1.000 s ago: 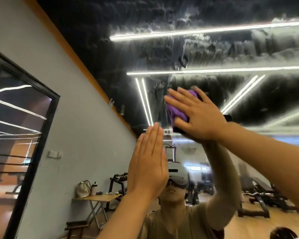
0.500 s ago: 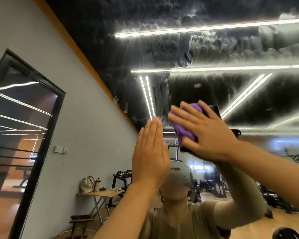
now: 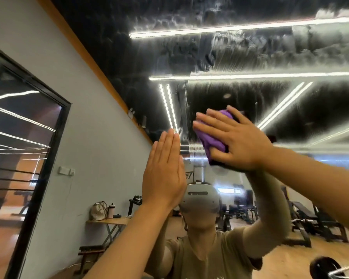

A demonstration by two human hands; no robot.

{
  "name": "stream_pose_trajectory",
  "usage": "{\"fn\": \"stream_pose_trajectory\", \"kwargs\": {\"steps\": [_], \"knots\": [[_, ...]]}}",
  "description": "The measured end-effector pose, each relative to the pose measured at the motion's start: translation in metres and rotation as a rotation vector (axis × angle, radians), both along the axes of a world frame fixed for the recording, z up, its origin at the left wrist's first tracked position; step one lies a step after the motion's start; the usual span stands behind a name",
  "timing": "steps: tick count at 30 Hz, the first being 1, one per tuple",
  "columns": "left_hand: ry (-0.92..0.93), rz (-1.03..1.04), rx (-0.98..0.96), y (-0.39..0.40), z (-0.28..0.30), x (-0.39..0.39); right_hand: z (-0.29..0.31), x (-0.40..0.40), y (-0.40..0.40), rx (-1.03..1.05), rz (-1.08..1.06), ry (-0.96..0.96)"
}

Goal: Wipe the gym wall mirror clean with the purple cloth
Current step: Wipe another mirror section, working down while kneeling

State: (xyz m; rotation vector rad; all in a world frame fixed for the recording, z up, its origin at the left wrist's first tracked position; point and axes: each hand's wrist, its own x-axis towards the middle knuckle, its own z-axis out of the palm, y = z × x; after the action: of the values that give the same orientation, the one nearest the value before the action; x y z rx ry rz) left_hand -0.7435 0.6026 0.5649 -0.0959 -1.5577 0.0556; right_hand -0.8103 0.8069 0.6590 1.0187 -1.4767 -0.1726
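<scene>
The wall mirror (image 3: 250, 57) fills the view ahead, with streaky wet smears across its upper part. My right hand (image 3: 238, 141) presses the bunched purple cloth (image 3: 212, 140) flat against the glass, fingers spread straight over it. My left hand (image 3: 164, 174) lies flat on the mirror just left of the cloth, fingers straight and together. Most of the cloth is hidden under my right palm. My reflection with a headset shows below both hands.
A grey wall with an orange trim strip (image 3: 85, 55) borders the mirror on the left. A dark-framed glass door (image 3: 22, 148) stands further left. Reflected in the glass are a folding table (image 3: 109, 221) with a bag, weight benches (image 3: 310, 220) and ceiling light strips.
My right hand has slid the cloth down the glass, and slightly right. My left hand stays flat on the mirror. The view has shifted a little.
</scene>
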Motion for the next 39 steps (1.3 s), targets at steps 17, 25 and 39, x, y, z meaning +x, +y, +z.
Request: {"fn": "stream_pose_trajectory", "kwargs": {"steps": [17, 25, 39], "knots": [[-0.032, -0.011, -0.001, 0.003, -0.001, 0.005, -0.151, -0.008, 0.014, 0.148, -0.035, 0.187], [-0.041, 0.006, 0.021, 0.007, 0.001, 0.007, -0.071, -0.016, 0.026, 0.198, 0.015, 0.081], [-0.141, 0.194, 0.175, 0.032, -0.003, 0.006, -0.057, -0.013, 0.038, -0.339, 0.043, -0.125]]}}
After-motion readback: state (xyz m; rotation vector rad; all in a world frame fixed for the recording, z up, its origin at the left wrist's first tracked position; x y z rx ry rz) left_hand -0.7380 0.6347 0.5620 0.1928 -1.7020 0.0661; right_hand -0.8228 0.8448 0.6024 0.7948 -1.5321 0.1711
